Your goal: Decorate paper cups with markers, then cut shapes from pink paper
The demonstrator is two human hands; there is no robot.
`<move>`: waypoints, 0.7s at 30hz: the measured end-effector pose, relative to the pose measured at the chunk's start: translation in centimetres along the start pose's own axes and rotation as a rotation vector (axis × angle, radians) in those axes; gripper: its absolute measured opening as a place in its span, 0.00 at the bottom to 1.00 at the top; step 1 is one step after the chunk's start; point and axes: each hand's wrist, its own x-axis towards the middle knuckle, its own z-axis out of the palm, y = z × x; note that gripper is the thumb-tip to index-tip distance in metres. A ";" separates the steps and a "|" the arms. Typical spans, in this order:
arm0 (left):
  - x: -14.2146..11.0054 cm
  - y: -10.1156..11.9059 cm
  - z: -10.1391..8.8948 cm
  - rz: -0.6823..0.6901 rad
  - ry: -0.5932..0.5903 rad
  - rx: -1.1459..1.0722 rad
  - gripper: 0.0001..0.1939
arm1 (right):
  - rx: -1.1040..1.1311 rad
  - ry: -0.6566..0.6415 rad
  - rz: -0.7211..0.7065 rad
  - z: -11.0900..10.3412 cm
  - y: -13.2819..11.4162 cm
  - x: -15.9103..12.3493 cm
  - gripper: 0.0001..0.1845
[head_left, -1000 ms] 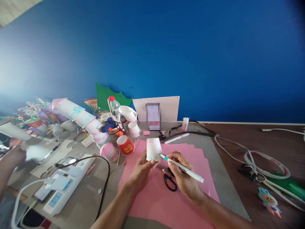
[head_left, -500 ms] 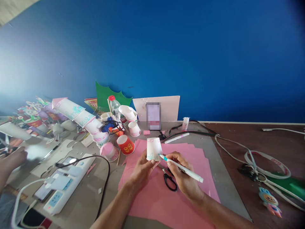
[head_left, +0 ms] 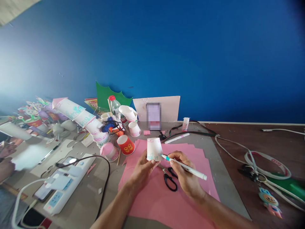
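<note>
My left hand [head_left: 145, 168] grips a white paper cup [head_left: 154, 147] near its lower edge, the cup's narrow end up. Pink marks run along the top of the cup and teal drawing lines its lower part. In my right hand [head_left: 187, 175] is a white marker [head_left: 190, 168] with a teal collar, its tip at the cup's lower right side. Under my hands lie black-handled scissors [head_left: 170, 183], partly hidden, on pink paper sheets [head_left: 152, 203].
Left of the paper stand a red paper cup [head_left: 126, 145], a small white cup [head_left: 134, 129] and a leaning tower of decorated cups [head_left: 84, 117]. A power strip [head_left: 56, 198] with cables lies at left, near another person's hand [head_left: 7, 165]. A capped marker [head_left: 177, 138] lies behind.
My right hand and the marker have shifted slightly right along the cup. My left hand keeps the cup in place. The other person's hand at left has moved.
</note>
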 end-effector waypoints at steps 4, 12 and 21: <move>0.1 -0.1 0.0 0.010 -0.003 -0.003 0.31 | 0.021 -0.018 0.036 0.1 -0.2 0.0 0.07; 0.2 -0.2 -0.2 0.015 -0.029 0.009 0.32 | 0.021 0.003 0.086 0.5 -0.6 0.2 0.08; 0.0 0.1 0.1 0.004 -0.007 0.011 0.31 | -0.056 0.043 0.104 0.4 -0.6 0.2 0.10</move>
